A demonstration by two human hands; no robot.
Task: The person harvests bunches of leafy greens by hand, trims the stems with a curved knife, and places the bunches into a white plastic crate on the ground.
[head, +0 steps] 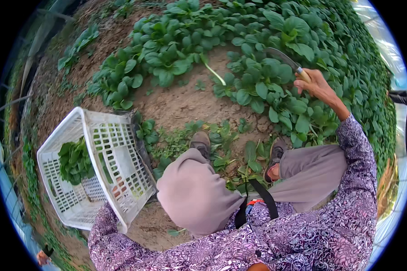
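Note:
A sickle [283,57] with a curved metal blade and a pale wooden handle is in my right hand [312,83], over leafy green plants [252,79] at the upper right. On my left stands a white plastic crate [117,127] with slatted, perforated walls. Its inside holds a bunch of cut leafy greens [75,162]. My left hand [119,187] reaches inside the crate and shows only partly through the holes of its wall, near more greens. What its fingers hold cannot be made out.
Dense rows of leafy greens [352,67] fill the top and right. Bare soil [176,105] lies between plants and my shoes [200,144]. Loose leaves [251,155] and low weeds [173,142] lie around my feet. Plastic sheeting [381,30] edges the right. Part of another person's hand [42,258] shows at lower left.

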